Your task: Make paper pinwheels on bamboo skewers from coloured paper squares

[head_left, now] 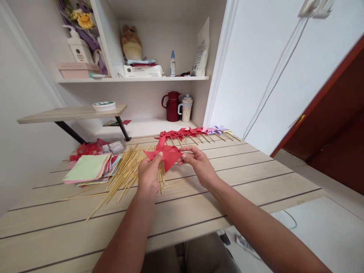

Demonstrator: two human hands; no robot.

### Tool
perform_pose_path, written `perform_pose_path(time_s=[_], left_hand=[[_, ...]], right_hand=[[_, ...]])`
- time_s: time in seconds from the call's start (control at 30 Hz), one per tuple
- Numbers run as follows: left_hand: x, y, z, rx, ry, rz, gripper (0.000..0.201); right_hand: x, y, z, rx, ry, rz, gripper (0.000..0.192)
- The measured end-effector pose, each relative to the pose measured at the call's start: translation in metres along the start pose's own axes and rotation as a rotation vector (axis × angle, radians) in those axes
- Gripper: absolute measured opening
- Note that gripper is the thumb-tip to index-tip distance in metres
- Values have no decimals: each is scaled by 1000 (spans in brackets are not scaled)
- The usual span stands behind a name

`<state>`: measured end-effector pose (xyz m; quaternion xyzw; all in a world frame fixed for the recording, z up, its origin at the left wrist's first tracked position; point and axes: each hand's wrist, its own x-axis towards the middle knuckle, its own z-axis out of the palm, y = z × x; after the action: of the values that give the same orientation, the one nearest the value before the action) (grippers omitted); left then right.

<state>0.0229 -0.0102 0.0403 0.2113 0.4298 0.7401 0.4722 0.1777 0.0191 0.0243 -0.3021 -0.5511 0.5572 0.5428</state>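
A pale wooden table (256,178) is filling most of the view, running back to a white alcove where a red jug (171,106) and a speckled cup (186,108) are standing under a shelf (133,79) of bottles, boxes and a soft toy. Along the far edge of the table a row of finished pinwheels (196,133) is lying, most of them red and the last few lilac, each already on its stick, so a good share of the work appears to be done. A loose heap of bamboo sticks (125,172) is sprawling across the middle-left of the table, and beside it a stack of coloured paper squares (88,168) is waiting, with red paper pieces (85,148) behind it; judging by these supplies, many more pinwheels are left to make. Just above the sticks, near the table's centre, both hands are holding a red paper pinwheel (167,154) that has no stick yet. The left hand (149,176) is pinching its left side between thumb and fingers, while the right hand (199,163) is gripping its right tip with fingertips closed on the paper.
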Motion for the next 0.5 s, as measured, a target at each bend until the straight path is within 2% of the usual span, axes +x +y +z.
perform_pose_path(time_s=[0.17,0.33,0.43,0.5], left_hand=[[0,1,2,-29,6,-6,19],[0,-6,1,-21,-55,36,30],[0,-10,0,0,-71,58,33],[1,-11,-1,10,-50,70,32]], right_hand=[[-1,0,4,29,-30,32,38],[-1,12,10,-2,-17,4,48],[-2,15,12,-134,19,-40,42],[-4,12,12,-253,52,-119,37]])
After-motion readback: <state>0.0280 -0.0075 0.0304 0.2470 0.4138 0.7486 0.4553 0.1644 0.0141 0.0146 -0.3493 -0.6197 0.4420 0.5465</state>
